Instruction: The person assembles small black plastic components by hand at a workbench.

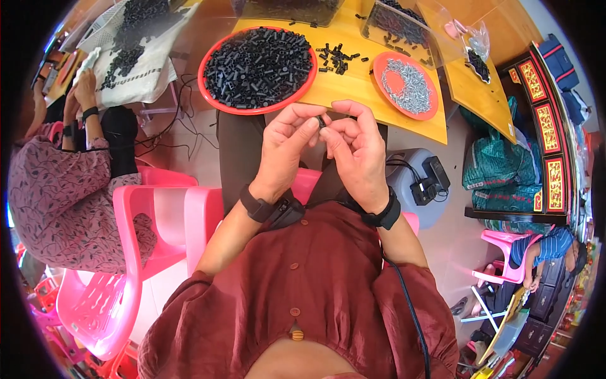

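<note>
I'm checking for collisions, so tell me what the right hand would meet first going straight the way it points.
Beyond the small black piece at the fingertips, most likely the left hand: the right hand points forward and leftward. Depth between them is hard to judge.

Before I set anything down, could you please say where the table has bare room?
Bare yellow table shows between the red tray and red plate, nearer than the loose black pieces. Farther back, those pieces and a clear bin crowd it.
</note>
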Motion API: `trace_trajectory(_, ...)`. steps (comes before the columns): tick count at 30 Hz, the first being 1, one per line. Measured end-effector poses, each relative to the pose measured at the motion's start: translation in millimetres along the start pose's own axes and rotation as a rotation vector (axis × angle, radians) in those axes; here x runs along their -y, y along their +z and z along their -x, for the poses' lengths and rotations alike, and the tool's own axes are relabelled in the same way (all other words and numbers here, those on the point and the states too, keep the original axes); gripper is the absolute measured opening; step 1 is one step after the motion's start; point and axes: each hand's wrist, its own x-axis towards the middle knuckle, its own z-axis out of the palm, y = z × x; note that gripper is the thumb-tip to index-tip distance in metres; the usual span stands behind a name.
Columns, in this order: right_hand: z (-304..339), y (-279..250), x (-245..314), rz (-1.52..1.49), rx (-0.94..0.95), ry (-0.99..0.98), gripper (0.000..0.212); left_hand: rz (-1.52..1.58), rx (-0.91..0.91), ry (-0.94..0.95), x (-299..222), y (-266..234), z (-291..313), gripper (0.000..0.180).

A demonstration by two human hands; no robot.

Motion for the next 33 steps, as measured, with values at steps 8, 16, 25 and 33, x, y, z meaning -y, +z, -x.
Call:
trace_trajectory(8, -3, -4, 3, 0.346, 0.036, -0.223, 0.028, 0.132, -0.014, -0.080, 7, 1, 2, 0.016)
trace_trajectory(16, -13, -17, -1, 0.678, 0.090, -0.520, 0.035, 0.176, -0.002, -0.161, -3, 5, 3, 0.028)
trace_trajectory(25, -6, -25, 6, 0.740, 0.101, -0.430, 0.036, 0.281, 0.100, -0.410, -1, 7, 3, 0.021)
trace_trajectory(33, -15, -40, 31, 0.989, 0.314, -0.505, 0.031, 0.135, 0.199, -0.497, 4, 0, 4, 0.024)
